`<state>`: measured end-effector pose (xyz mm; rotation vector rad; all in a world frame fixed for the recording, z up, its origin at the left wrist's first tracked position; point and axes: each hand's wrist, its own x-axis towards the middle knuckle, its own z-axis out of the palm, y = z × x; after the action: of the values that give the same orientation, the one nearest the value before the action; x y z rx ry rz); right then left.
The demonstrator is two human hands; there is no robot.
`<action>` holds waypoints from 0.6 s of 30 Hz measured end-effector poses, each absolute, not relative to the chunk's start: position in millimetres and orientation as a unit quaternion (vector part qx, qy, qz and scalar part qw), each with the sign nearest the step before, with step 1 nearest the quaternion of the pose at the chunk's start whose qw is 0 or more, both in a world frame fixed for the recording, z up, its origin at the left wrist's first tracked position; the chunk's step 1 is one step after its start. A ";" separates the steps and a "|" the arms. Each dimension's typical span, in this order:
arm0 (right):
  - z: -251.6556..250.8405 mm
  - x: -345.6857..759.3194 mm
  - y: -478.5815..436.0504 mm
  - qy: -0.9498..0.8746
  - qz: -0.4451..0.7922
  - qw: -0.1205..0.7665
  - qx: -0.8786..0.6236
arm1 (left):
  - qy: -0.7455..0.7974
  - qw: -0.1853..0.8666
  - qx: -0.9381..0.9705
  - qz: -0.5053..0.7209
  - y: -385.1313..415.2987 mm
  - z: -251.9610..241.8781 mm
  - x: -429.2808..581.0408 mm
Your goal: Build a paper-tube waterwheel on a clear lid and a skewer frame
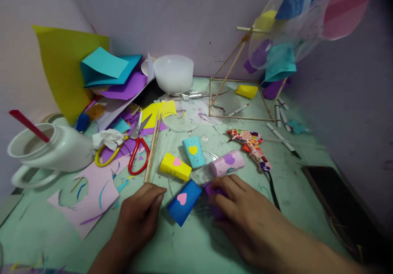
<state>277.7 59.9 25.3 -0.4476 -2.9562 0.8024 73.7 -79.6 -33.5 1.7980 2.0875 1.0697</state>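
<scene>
My right hand has its fingers closed round a purple paper tube, mostly hidden beneath them. Curled into a loose fist, my left hand rests on the table by the lower end of some thin wooden sticks; I see nothing in it. Between the hands lies a blue paper tube with a pink heart. Beyond it are a yellow paper tube, a light blue paper tube and a lilac paper tube, each bearing a heart. These tubes form a ring over a clear plastic disc.
At left stand a white jug, scissors and paper scraps. A white bowl is behind. Rightward lie a patterned glue gun, markers and a dark phone. A stick frame holds a wheel with coloured cups.
</scene>
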 end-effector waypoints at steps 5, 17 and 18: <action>42.1 281.1 72.9 -0.935 0.300 0.111 -0.154 | 0.698 0.093 0.595 0.388 -85.0 -27.9 75.1; 38.6 274.9 73.7 -0.949 0.295 0.044 -0.106 | 0.671 0.180 0.614 0.373 -89.7 -28.8 92.0; 43.6 274.5 77.4 -0.948 0.296 0.048 -0.104 | 0.684 0.166 0.595 0.388 -90.1 -30.1 91.9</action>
<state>274.5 77.4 43.6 -0.3180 -2.8911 0.9011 91.9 -90.1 -30.1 1.6945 1.9470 1.1058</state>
